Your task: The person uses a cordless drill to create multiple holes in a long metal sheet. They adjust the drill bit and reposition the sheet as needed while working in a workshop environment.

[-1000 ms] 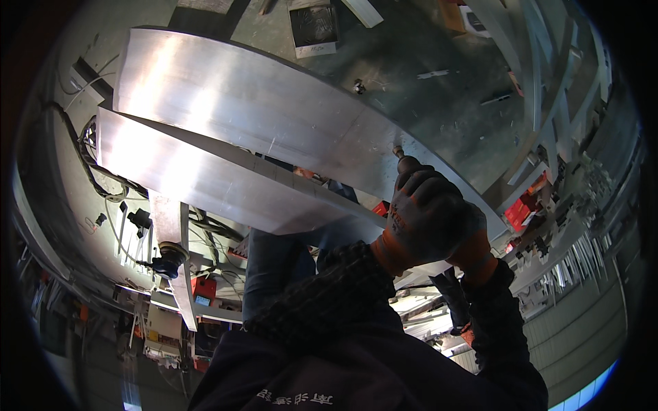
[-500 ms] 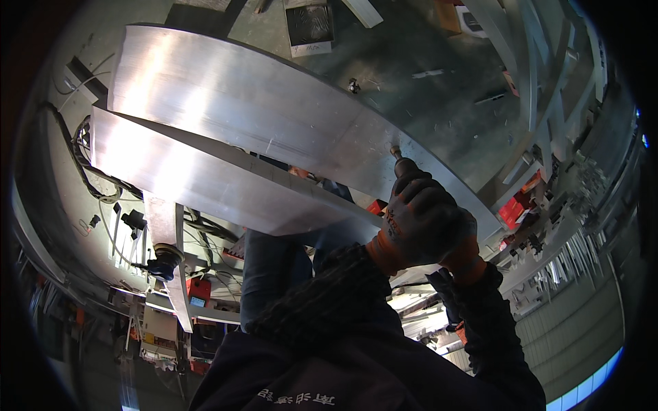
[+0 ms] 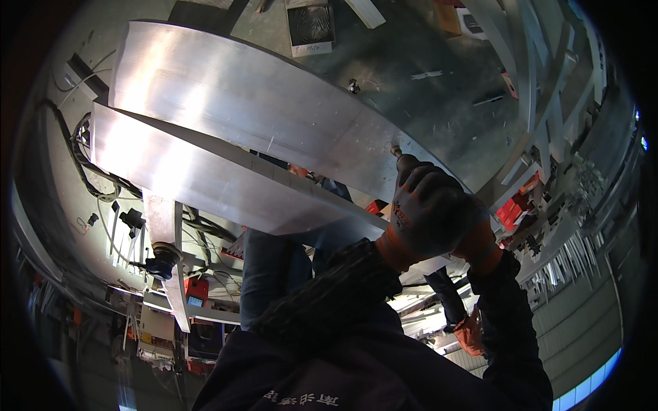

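Two long, shiny aluminium profiles cross the view, an upper one [image 3: 260, 109] and a lower one [image 3: 205, 178], meeting toward the right. My left hand [image 3: 421, 212], in a grey glove with an orange cuff, is wrapped around a dark power tool [image 3: 406, 163]. The tool's tip touches the upper profile near its right end. My right hand [image 3: 480, 241], also gloved with an orange cuff, sits just behind the left one and grips the same tool. The tool's body is mostly hidden by the gloves.
Grey floor [image 3: 439, 75] lies beyond the profiles, with a small dark mat [image 3: 310, 26] and metal bars at the top. Black cables [image 3: 82, 164] run on the left. Red boxes [image 3: 514, 209] and stacked metal strips lie at the right. Another orange-gloved hand [image 3: 469, 332] shows lower right.
Both hands stay closed on the tool at the same spot on the upper profile. Only the view shifts slightly.
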`<state>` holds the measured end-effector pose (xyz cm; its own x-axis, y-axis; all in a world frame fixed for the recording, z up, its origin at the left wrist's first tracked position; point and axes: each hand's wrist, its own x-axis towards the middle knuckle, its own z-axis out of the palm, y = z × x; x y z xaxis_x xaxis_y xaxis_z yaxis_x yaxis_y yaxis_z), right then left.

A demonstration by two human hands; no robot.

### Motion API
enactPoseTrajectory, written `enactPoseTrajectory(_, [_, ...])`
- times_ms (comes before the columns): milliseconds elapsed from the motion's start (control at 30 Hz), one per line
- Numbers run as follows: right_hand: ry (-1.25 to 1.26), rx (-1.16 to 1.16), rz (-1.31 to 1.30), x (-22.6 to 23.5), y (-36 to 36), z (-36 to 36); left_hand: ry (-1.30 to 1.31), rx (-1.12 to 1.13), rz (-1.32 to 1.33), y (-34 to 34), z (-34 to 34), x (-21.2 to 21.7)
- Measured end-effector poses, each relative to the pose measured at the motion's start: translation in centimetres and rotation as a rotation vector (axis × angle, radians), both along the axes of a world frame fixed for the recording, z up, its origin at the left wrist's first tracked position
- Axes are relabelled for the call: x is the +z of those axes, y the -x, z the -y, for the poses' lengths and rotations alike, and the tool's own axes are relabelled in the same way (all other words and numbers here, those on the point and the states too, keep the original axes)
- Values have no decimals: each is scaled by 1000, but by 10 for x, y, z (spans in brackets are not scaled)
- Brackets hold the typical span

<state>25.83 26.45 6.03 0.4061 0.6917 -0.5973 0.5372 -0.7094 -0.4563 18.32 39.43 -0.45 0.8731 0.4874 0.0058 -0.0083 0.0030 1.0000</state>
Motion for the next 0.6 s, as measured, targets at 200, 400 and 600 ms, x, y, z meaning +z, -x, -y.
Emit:
enactPoseTrajectory(200, [-97, -100, -48, -12, 15, 26, -110, -64, -11, 0, -3, 2])
enactPoseTrajectory(400, [-33, -151, 94, -36, 55, 25, -139, -195, -7, 5, -24, -23])
enactPoseTrajectory(600, [-25, -230, -82, 3, 41, 8, -121, -206, -20, 13, -7, -1])
